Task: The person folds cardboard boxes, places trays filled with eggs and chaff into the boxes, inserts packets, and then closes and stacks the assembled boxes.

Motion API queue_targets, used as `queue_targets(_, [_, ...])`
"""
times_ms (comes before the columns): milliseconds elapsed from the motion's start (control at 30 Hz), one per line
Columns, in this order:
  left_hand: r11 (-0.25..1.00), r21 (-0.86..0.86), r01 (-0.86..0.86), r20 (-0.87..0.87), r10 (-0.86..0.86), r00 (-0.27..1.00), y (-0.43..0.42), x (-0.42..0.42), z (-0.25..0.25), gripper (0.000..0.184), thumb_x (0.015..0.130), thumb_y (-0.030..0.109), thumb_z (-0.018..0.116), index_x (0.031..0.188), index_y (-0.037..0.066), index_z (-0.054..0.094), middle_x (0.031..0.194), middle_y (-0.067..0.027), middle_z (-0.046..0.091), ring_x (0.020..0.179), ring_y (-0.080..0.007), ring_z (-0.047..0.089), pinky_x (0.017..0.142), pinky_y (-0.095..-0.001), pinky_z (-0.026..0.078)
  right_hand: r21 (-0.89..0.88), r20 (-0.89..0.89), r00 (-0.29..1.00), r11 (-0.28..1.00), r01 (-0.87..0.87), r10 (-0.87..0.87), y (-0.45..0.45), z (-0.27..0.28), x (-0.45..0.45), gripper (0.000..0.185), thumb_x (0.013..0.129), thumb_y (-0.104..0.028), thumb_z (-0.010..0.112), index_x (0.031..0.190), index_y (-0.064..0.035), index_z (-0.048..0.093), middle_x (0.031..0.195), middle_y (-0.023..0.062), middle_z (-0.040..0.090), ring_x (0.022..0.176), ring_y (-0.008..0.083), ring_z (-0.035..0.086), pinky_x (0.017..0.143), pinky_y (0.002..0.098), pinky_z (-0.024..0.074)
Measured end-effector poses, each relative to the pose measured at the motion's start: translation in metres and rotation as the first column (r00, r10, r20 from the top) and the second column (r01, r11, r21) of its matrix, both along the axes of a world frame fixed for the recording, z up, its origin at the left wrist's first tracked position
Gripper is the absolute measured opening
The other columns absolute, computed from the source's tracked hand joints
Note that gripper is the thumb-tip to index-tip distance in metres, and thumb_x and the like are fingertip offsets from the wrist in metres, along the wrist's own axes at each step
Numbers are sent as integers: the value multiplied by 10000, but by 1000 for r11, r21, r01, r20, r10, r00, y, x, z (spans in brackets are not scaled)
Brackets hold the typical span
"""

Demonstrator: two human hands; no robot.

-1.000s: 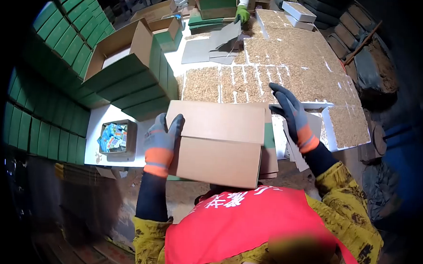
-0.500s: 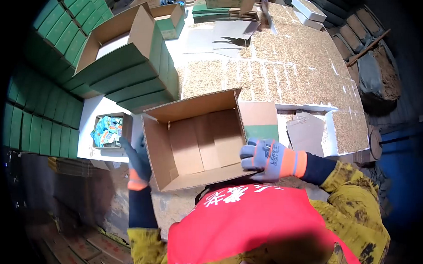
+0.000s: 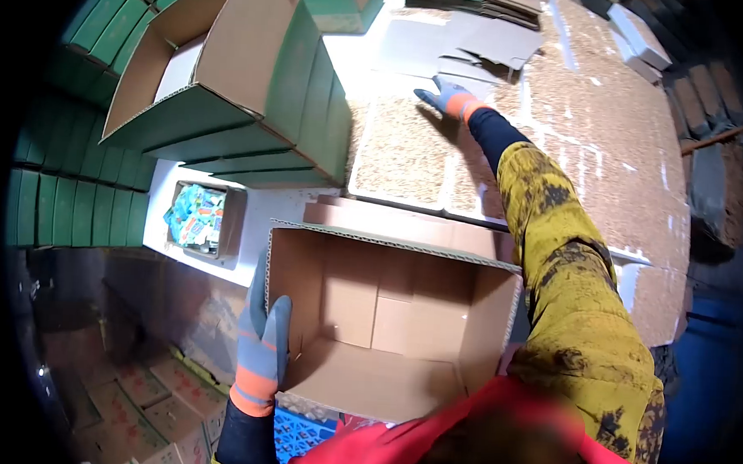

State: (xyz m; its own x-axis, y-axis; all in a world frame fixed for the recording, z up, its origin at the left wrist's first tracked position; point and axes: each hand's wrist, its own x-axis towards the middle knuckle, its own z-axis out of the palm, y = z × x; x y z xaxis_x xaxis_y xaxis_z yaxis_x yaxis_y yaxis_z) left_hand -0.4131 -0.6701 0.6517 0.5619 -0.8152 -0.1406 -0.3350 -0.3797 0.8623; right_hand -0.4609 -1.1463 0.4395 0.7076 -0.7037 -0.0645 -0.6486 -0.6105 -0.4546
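Note:
An open-topped cardboard box (image 3: 398, 374) with bare brown inner walls is tilted toward me in front of my body. My left hand (image 3: 260, 343), in a grey glove with an orange cuff, grips the box's left wall, fingers along the outside and thumb on the inner side. My right hand (image 3: 450, 101), gloved the same way, is stretched far forward with its fingers apart and nothing in them. It is over the near edge of some grey cardboard sheets (image 3: 446, 44), beside a tray of tan grains (image 3: 404, 150); whether it touches them I cannot tell.
Green cartons (image 3: 311, 105) are stacked at the left of the table, the top one open. A small box of blue packets (image 3: 198, 220) lies at the table's left edge. More grain-filled trays (image 3: 607, 143) cover the right side. A blue crate (image 3: 300, 432) shows below the box.
My right hand has let go of the box's right side and reached forward to the grey sheets. The box has moved nearer my body, and my left hand now grips its left wall.

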Motion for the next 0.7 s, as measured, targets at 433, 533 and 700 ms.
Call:
queue_targets(433, [993, 38, -108, -111, 112, 988, -6, -1, -2, 519, 901, 38, 424, 1408, -19, 326, 1404, -155, 401, 1287, -229, 387, 1062, -315, 283, 186, 72, 882, 863, -470, 465, -33, 48, 11, 788, 663, -535, 780, 1271, -100, 529, 1025, 119, 645, 836, 150, 617, 718, 270, 500])
queue_targets(533, [995, 26, -91, -84, 93, 992, -3, -1, -4, 522, 901, 34, 424, 1410, -17, 323, 1412, -151, 396, 1294, -227, 377, 1066, -314, 276, 525, 309, 862, 684, -507, 402, -29, 74, -2, 714, 768, -343, 752, 1372, -119, 445, 1180, 112, 603, 1041, 170, 577, 894, 273, 460])
queue_targets(700, [1000, -20, -5, 32, 6, 999, 4, 2, -10, 528, 900, 37, 428, 1414, -12, 320, 1426, -141, 384, 1304, -230, 364, 1076, -317, 263, 536, 536, 843, 751, -385, 49, -22, 105, -91, 640, 831, -381, 660, 1328, -30, 460, 1252, 88, 546, 1134, 146, 509, 972, 277, 391])
